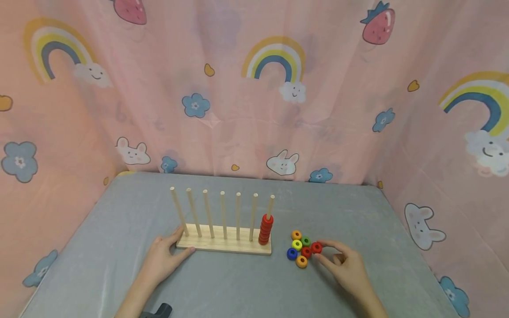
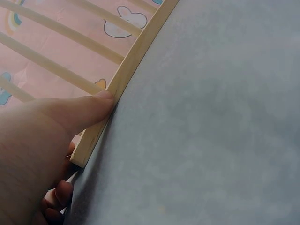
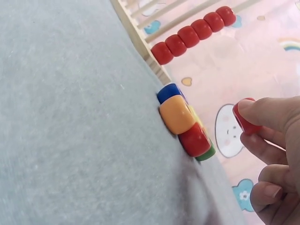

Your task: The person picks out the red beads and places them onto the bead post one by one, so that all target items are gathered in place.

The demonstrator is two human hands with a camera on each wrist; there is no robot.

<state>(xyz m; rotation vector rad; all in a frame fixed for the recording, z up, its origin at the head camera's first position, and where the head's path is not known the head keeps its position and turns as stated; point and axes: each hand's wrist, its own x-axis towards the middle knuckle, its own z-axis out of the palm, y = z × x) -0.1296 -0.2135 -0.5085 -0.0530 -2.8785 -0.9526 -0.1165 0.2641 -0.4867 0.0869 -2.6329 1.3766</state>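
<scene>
A wooden peg stand [image 1: 226, 245] with several upright pegs rests on the table, and red beads [image 1: 265, 229] are stacked on its rightmost peg. My left hand [image 1: 163, 258] grips the stand's left end, its thumb along the front edge of the base, as the left wrist view also shows. Between thumb and fingers my right hand [image 1: 347, 267] pinches a red bead [image 3: 245, 116], held above the table in the right wrist view. Just left of that hand lies a cluster of loose beads: blue [image 1: 292, 254], yellow [image 1: 296, 245], green [image 1: 305, 241], orange [image 1: 301, 262] and red [image 1: 305, 252].
A grey cloth [image 1: 222, 287] covers the table. Pink patterned curtains [image 1: 238, 132] enclose it at the back and on both sides. Close to my left forearm, a dark object [image 1: 161, 310] shows at the bottom edge of the head view.
</scene>
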